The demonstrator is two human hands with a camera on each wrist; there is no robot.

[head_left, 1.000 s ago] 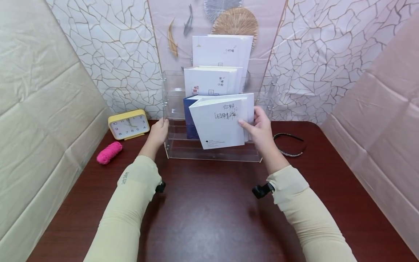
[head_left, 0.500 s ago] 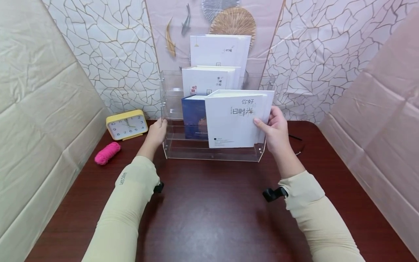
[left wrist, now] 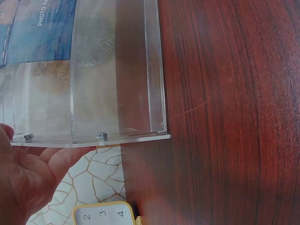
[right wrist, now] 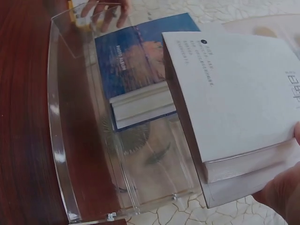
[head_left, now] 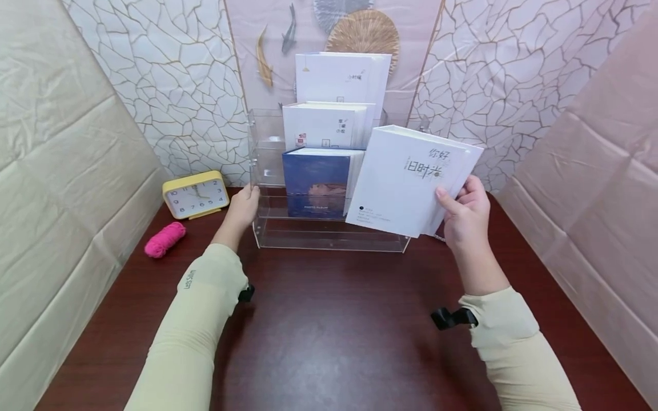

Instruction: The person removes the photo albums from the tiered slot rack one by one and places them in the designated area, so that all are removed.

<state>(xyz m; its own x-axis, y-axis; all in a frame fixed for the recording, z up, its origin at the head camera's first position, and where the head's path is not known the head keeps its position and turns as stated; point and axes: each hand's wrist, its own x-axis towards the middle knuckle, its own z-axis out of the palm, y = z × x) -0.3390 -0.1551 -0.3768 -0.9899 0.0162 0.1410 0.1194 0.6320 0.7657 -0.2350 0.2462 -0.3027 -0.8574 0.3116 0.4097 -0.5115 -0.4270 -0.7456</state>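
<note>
My right hand (head_left: 466, 220) pinches the right edge of a white photo album (head_left: 393, 182), thumb on its front cover. The album is tilted in the air, before the right side of a clear acrylic rack (head_left: 331, 244). In the right wrist view its thick page block (right wrist: 248, 161) shows. My left hand (head_left: 244, 206) grips the rack's left side panel, thumb inside and fingers outside in the left wrist view. A blue photo album (head_left: 316, 182) stands in the front tier. Behind it rise a shorter white album (head_left: 313, 123) and a taller one (head_left: 329, 71).
To the left on the dark red table (head_left: 319, 331) are a yellow alarm clock (head_left: 196, 194) and a pink yarn skein (head_left: 165, 240). A headband is mostly hidden behind the held album and right hand. Patterned cloth walls (head_left: 175, 74) surround the table.
My right hand has carried the white album rightward, away from the blue album, which is now uncovered. The held album has tilted clockwise. My left hand stays on the rack.
</note>
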